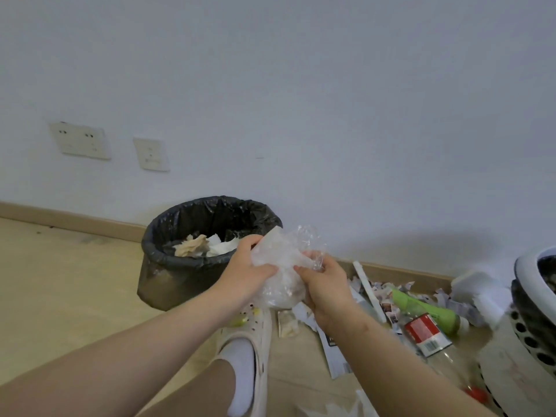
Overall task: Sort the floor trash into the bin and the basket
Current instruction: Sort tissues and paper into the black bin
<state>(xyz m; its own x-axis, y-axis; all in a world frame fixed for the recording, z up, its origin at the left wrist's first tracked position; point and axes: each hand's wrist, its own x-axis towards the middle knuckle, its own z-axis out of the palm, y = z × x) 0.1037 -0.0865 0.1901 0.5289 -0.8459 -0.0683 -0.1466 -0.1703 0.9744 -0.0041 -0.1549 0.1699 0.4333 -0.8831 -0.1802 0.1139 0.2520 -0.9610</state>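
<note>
Nearest: white perforated clog over a white sock (255, 338), planted just under the hands.

Left hand (245, 273) and right hand (326, 282) both pinch a crumpled clear plastic bag (281, 261). Fingers and thumbs are curled into the film from either side. The bag is off the floor, between the hands, just in front of the near right edge of the bin.

Loose litter on the wooden floor to the right: a green plastic bottle (421, 308), a clear bottle with a red label (427, 334), torn paper scraps (388, 305). The white holed plastic basket (522, 267) is at far right, well apart from the bag.

Behind the bag: round bin with a black liner (210, 201), crumpled tissue (207, 246) already inside.

Step in hand, my read: compact the film, then drop it.
- Ball it tight first, since loose film drifts and springs open.
- The bin looks like the target, soft waste is in there. Bottles look like basket material.
- Carry it over the rim centre before letting go, not over the edge.
- Release low, so it doesn't float out onto the floor.
</note>
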